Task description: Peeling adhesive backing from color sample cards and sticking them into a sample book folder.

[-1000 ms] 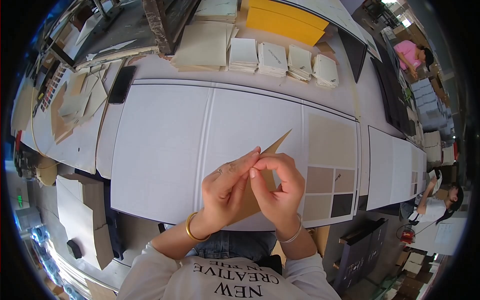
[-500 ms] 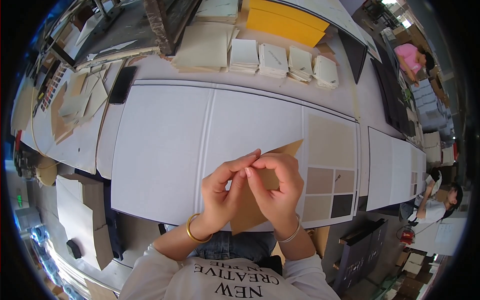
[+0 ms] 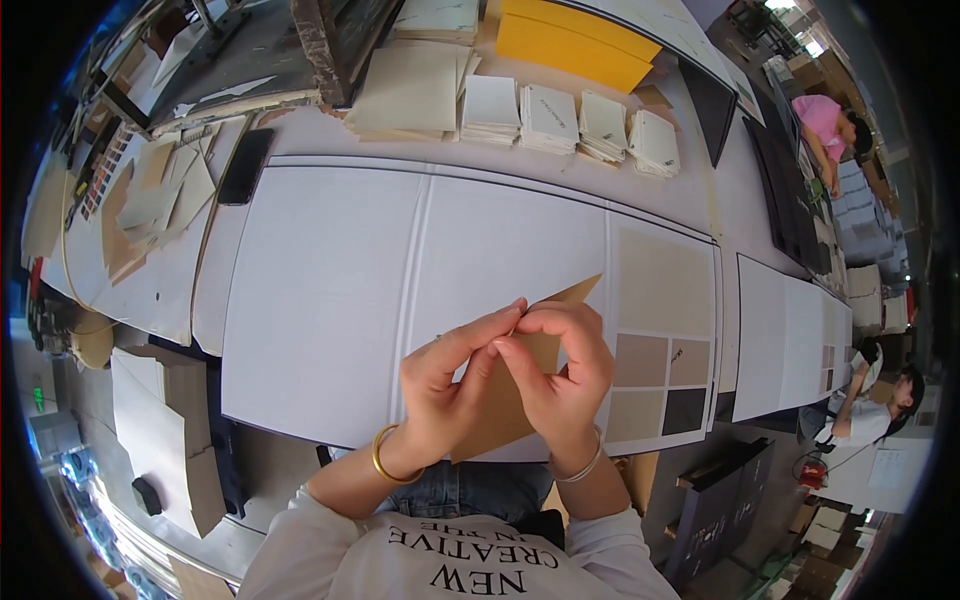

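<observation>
A tan sheet (image 3: 499, 422) of paper or thin card is held up slantwise over the board, one pointed corner showing above my right hand. My left hand (image 3: 443, 378) pinches its edge between thumb and finger. Fingertip to fingertip with it, my right hand (image 3: 562, 372) pinches the same spot, its thumb and forefinger forming a ring. Exactly what lies between the fingertips is too small to make out. Beneath both hands lies a large white folding board (image 3: 320, 290). On its right panel are beige, taupe and dark sample squares (image 3: 665, 278).
Small card stacks (image 3: 548, 118) and larger cream sheets (image 3: 405, 95) line the back, near a yellow box (image 3: 575, 45). A black phone (image 3: 245, 165) lies at the left by paper scraps (image 3: 165, 200). Another sample board (image 3: 785, 335) is on the right, where two people work.
Both hands stay together at nearly the same place. The tan sheet has tilted slightly, and my right hand has turned a little, its thumb shifting at the pinch.
</observation>
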`<control>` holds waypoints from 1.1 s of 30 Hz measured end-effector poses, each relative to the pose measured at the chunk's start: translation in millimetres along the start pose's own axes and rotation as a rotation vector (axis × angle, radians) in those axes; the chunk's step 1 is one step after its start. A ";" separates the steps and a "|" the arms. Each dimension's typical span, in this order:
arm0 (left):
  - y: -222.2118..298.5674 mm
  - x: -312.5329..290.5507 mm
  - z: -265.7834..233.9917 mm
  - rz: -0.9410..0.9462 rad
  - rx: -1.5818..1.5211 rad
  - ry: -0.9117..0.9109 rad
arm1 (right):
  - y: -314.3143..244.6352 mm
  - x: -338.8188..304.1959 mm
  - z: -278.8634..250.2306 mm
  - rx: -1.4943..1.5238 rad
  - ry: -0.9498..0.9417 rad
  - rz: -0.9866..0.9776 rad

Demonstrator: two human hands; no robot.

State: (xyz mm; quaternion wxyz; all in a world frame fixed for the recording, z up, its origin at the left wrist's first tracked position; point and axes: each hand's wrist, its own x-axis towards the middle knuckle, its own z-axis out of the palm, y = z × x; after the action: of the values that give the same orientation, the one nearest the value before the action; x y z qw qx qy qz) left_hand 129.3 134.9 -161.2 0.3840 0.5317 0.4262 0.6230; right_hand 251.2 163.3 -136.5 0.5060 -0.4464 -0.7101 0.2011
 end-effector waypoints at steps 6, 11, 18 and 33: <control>0.7 -2.1 3.4 -0.071 -0.194 0.041 | 4.2 -1.4 4.2 0.006 0.029 -0.062; 4.9 -2.5 1.4 -0.124 -0.242 0.014 | 7.9 0.2 1.9 -0.055 0.016 -0.160; 1.9 -2.9 0.5 -0.184 -0.307 0.002 | 3.7 0.1 3.0 -0.155 0.023 -0.164; 11.6 -12.9 2.7 -0.137 -0.408 0.006 | -6.8 -6.5 -0.5 -0.026 0.024 -0.091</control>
State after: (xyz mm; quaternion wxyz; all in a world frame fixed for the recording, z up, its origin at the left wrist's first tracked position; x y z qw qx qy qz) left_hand 133.5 119.3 -154.4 0.5240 0.4110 0.3274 0.6703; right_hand 249.3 154.3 -134.8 0.5173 -0.4226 -0.7261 0.1633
